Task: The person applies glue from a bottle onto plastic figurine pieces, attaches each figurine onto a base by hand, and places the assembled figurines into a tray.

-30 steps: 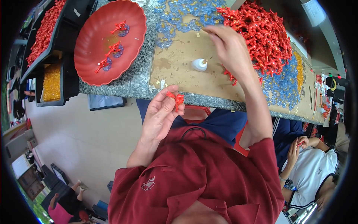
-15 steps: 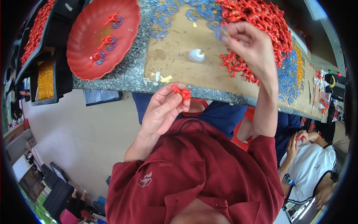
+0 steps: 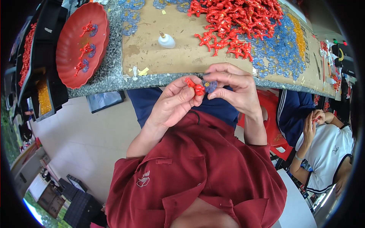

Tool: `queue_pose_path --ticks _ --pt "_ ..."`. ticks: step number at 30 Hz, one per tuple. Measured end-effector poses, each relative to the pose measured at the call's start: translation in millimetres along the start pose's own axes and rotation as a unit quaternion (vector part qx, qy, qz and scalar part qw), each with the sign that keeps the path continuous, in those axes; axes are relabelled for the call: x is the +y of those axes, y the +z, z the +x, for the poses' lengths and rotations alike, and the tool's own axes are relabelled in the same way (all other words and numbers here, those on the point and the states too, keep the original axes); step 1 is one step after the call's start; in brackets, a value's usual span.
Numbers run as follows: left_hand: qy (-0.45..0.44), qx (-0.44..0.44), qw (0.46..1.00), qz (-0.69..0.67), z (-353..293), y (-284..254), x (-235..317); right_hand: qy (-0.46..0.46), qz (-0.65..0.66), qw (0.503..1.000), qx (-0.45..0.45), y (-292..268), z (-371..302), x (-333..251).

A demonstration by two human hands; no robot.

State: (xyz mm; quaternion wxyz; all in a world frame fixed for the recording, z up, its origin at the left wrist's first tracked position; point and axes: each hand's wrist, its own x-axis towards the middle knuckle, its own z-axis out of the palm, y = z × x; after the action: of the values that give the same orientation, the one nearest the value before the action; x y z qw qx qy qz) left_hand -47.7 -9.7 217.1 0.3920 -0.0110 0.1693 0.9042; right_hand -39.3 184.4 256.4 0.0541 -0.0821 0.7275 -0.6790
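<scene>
Just off the table's near edge, my left hand (image 3: 173, 102) pinches a small glossy red figurine (image 3: 198, 89) between thumb and fingers. Against its right side, my right hand (image 3: 239, 89) holds a translucent bluish-purple disc (image 3: 210, 87) with its thumb and fingertips. The disc and figurine meet or nearly meet; my fingers partly cover the join, so I cannot tell whether they are attached. On the cardboard (image 3: 152, 57) beyond my hands stands a white squeeze bottle (image 3: 166, 40) with a narrow tip.
A heap of red figurines (image 3: 235, 22) lies at the far right, beside blue discs (image 3: 273, 57) and yellow pieces (image 3: 298, 34). At left, a scalloped red plate (image 3: 68, 49) carries three assembled pieces, near black bins (image 3: 53, 85). A co-worker (image 3: 323, 144) sits at right.
My right hand has come down from beside the red heap, bringing the bluish disc to the figurine in my left hand. The whole view has shifted somewhat.
</scene>
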Motion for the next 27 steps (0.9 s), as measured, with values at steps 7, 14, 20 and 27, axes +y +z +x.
queue_pose_path --ticks 7,14,20,27 --pt "0.148 0.019 0.979 0.139 0 -2 -6 -0.037 0.09 0.995 0.021 13 -15 5" --pt "0.211 0.009 0.948 0.24 2 -3 -6 0.01 0.155 0.987 0.038 16 -21 10" --pt "0.216 0.005 0.937 0.275 1 -3 -5 0.034 0.174 0.984 0.036 18 -22 9" --pt "0.24 -0.031 0.918 0.315 3 -6 -3 0.016 0.145 0.988 0.057 27 -28 7"
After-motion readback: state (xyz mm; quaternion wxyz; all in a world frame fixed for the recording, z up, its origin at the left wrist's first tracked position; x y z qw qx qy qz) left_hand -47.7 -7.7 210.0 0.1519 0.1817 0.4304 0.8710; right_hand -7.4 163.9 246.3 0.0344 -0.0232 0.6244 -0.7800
